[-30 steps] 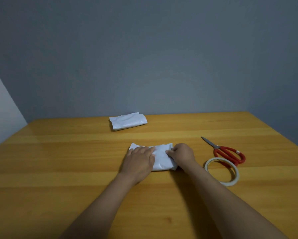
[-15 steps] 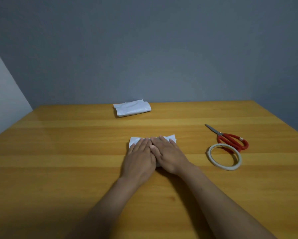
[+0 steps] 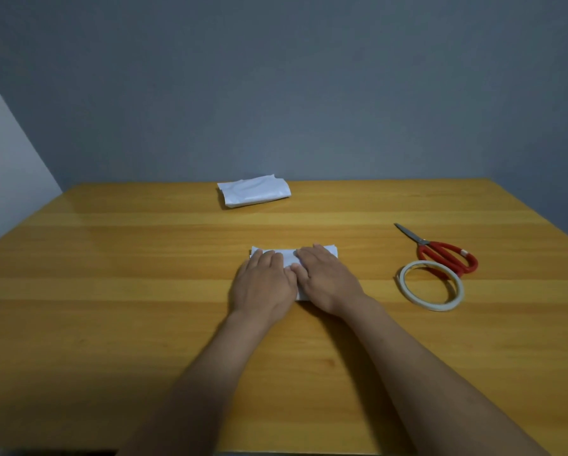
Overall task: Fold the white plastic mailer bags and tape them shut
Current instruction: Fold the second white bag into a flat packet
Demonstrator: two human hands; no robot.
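The near mailer bag (image 3: pixel 290 256) is largely hidden beneath the left hand (image 3: pixel 264 286) and right hand (image 3: pixel 328 281), both pressed flat and open at mid-worktop (image 3: pixel 111 291). Two bags are counted; the second (image 3: pixel 253 195) lies far. One scissors (image 3: pixel 440 251) and one tape roll (image 3: pixel 431 286) lie right.

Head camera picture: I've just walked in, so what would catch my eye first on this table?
Two bare hands lie flat side by side, the left hand and right hand pressing a folded white mailer bag onto the middle of the wooden table. To the right, red-handled scissors lie against a ring of pale tape. A second folded white bag sits alone near the far edge.
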